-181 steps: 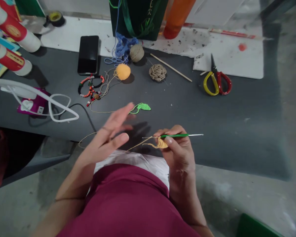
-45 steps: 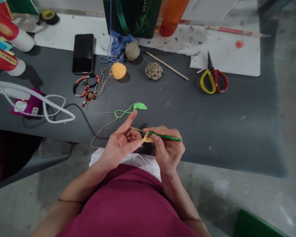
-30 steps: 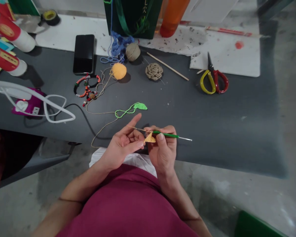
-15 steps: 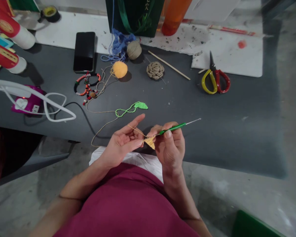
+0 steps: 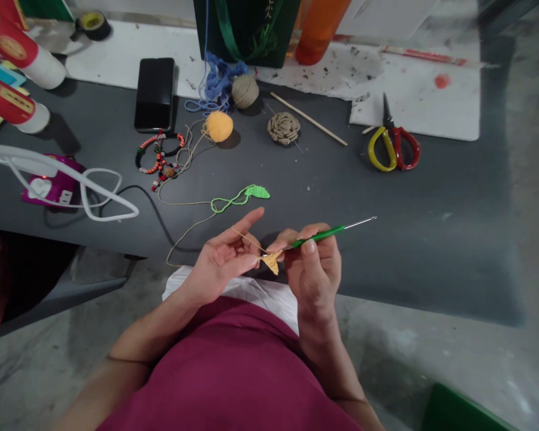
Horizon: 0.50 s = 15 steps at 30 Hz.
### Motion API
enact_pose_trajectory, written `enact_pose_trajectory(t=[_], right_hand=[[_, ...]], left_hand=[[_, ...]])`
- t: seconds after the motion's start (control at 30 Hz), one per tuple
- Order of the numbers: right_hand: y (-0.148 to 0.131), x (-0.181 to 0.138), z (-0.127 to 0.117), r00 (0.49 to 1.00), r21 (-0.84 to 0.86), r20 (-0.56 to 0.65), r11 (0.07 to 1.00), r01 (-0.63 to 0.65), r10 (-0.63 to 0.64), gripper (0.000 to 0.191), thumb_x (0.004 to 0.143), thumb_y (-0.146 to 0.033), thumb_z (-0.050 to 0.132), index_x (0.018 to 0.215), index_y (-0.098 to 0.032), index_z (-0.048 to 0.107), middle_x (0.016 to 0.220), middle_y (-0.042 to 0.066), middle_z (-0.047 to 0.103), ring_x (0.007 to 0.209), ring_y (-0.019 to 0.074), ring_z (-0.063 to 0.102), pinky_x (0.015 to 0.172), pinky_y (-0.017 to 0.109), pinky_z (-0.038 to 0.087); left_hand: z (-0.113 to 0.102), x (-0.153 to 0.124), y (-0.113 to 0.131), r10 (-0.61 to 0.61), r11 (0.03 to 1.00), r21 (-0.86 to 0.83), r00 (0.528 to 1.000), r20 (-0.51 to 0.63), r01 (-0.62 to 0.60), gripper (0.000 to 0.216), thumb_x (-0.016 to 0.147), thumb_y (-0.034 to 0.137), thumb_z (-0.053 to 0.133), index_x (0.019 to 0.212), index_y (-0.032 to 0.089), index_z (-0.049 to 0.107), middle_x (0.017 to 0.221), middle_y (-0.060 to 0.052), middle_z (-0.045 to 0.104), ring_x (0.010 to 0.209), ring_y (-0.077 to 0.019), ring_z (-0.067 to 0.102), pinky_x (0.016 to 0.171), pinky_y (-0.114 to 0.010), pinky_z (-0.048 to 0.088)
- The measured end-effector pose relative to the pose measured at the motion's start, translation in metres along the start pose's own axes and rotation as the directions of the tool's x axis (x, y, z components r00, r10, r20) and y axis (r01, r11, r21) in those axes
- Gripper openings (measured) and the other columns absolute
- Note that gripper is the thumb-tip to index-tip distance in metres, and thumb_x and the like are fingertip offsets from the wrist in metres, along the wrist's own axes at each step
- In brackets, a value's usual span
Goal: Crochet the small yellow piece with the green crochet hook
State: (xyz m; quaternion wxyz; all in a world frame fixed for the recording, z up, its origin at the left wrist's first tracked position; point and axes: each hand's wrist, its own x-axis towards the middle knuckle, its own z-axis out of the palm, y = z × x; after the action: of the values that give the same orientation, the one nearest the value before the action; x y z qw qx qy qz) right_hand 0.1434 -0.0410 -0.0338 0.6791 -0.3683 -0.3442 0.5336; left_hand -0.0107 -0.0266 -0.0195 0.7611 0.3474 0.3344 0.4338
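My right hand (image 5: pixel 314 266) grips a green-handled crochet hook (image 5: pixel 327 232), its metal end pointing up and right. My left hand (image 5: pixel 224 254) pinches a small yellow crochet piece (image 5: pixel 270 261) between thumb and fingers, with the index finger raised and the tan yarn strand (image 5: pixel 247 238) running over it. Both hands meet at the near edge of the dark table (image 5: pixel 431 239). The yarn trails left along the table towards a yellow yarn ball (image 5: pixel 219 126).
A green crochet leaf (image 5: pixel 251 193) lies just beyond my hands. Farther back are a beige crochet flower (image 5: pixel 284 127), a tan yarn ball (image 5: pixel 245 90), a wooden stick (image 5: pixel 309 118), scissors (image 5: pixel 393 143), a phone (image 5: pixel 154 94), bead bracelets (image 5: pixel 159 154) and a white cable (image 5: pixel 94 197).
Six seconds ago my left hand was spread open away from the work; it now pinches the piece. In the last second the hook's free end has tilted upward to the right.
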Motion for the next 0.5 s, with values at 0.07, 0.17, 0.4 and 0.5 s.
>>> enact_pose_trajectory(t=[0.07, 0.17, 0.4, 0.5], right_hand=[[-0.0008, -0.0003, -0.0001, 1.0, -0.013, -0.009, 1.0, -0.006, 0.006, 0.01, 0.094, -0.037, 0.068, 0.092, -0.029, 0.063, 0.065, -0.004, 0.072, 0.06, 0.0127, 0.063, 0.051, 0.023, 0.048], [-0.0017, -0.0008, 0.0, 1.0, -0.032, -0.011, 0.999, -0.02, 0.019, 0.012, 0.093, -0.039, 0.068, 0.091, -0.029, 0.062, 0.064, -0.004, 0.071, 0.061, 0.0141, 0.064, 0.051, 0.024, 0.047], [-0.003, -0.0019, 0.0008, 1.0, -0.038, 0.004, 0.999, -0.021, 0.021, 0.009, 0.094, -0.037, 0.066, 0.092, -0.029, 0.062, 0.064, -0.004, 0.072, 0.061, 0.0144, 0.064, 0.052, 0.025, 0.046], [-0.0027, -0.002, 0.0008, 1.0, -0.054, -0.012, 0.998, -0.016, 0.015, 0.011, 0.094, -0.038, 0.067, 0.092, -0.029, 0.06, 0.064, -0.004, 0.071, 0.06, 0.0146, 0.063, 0.051, 0.026, 0.045]], left_hand=[[0.0003, -0.0002, 0.0005, -0.01, 1.0, 0.005, 1.0, -0.012, 0.01, 0.057, 0.081, 0.021, 0.08, 0.136, 0.031, 0.069, 0.074, 0.002, 0.059, 0.069, -0.0097, 0.051, 0.064, -0.022, 0.045], [0.0004, -0.0004, 0.0007, -0.018, 1.0, 0.002, 1.0, -0.012, 0.018, 0.057, 0.081, 0.021, 0.08, 0.136, 0.031, 0.069, 0.074, 0.003, 0.059, 0.069, -0.0095, 0.051, 0.065, -0.022, 0.046], [-0.0002, -0.0011, -0.0001, -0.017, 1.0, 0.014, 1.0, -0.011, 0.017, 0.058, 0.081, 0.023, 0.08, 0.137, 0.031, 0.068, 0.075, 0.003, 0.059, 0.068, -0.0099, 0.051, 0.065, -0.023, 0.046], [-0.0008, -0.0016, -0.0005, -0.032, 0.999, 0.031, 0.999, -0.024, 0.033, 0.06, 0.081, 0.025, 0.08, 0.139, 0.029, 0.066, 0.075, 0.002, 0.059, 0.069, -0.0104, 0.052, 0.065, -0.024, 0.045]])
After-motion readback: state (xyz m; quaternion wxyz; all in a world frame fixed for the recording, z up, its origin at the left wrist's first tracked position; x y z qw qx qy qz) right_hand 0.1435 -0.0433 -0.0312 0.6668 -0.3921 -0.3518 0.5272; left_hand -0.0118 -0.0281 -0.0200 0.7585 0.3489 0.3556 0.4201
